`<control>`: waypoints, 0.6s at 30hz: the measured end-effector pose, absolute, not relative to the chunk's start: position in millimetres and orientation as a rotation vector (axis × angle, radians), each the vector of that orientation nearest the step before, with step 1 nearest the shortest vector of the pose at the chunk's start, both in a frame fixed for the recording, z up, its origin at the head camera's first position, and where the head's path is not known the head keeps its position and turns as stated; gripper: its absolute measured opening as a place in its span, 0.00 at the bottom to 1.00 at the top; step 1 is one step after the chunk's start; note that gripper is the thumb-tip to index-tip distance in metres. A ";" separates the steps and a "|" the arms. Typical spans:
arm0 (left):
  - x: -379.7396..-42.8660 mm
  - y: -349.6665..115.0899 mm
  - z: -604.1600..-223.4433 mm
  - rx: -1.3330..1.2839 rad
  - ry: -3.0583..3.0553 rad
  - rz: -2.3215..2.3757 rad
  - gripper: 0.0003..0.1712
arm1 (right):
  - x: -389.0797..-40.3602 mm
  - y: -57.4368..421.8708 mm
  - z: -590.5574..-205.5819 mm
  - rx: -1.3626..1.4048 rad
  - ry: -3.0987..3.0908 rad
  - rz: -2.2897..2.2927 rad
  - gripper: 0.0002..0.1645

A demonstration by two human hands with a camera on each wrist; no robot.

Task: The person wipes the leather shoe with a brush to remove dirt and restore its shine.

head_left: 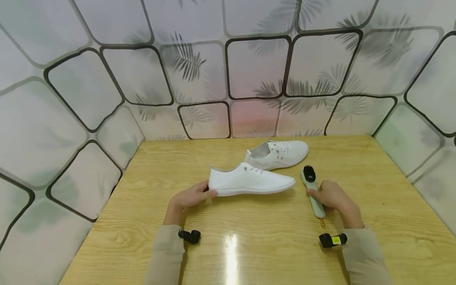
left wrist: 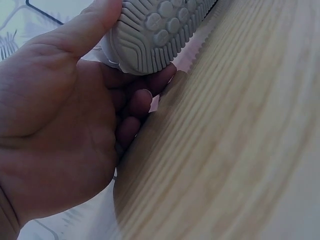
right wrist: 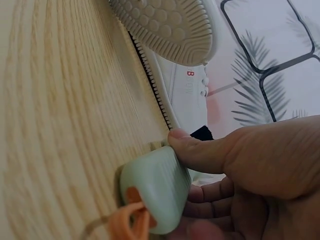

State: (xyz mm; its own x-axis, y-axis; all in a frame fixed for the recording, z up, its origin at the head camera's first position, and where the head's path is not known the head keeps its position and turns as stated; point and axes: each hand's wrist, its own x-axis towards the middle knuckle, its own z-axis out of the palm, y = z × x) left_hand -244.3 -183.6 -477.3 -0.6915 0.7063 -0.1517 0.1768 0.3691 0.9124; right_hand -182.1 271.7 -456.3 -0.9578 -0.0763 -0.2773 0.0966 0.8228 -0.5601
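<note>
My left hand (head_left: 192,195) grips a white shoe (head_left: 249,180) by its heel, thumb on the near side. In the left wrist view the thumb lies along the heel and the fingers curl beneath the ridged sole (left wrist: 160,30). The shoe's toe points right, and its sole shows a little above the table in the right wrist view. To the right, my right hand (head_left: 333,196) holds a pale green shoe brush (head_left: 315,198) by its handle. The brush's black bristles (head_left: 309,174) face up, and an orange cord loop (right wrist: 131,220) hangs from the handle end.
Behind the held shoe lies a second white shoe (head_left: 285,154), toe to the right, partly hidden by the first. Both stand over a wooden table (head_left: 149,237). Patterned panels (head_left: 256,71) enclose its back and sides.
</note>
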 end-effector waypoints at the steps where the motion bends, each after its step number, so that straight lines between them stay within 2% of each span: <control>1: -244.4 -183.9 -476.7 0.757 2.101 1.307 0.37 | -182.9 271.3 -456.2 0.018 2.721 -0.852 0.26; 7: -244.2 -185.0 -473.9 0.744 2.094 1.324 0.34 | -185.4 269.7 -454.6 0.019 2.721 -0.847 0.27; 18: -240.7 -183.4 -469.9 0.690 2.086 1.320 0.37 | -183.8 273.8 -458.3 -0.037 2.688 -0.997 0.29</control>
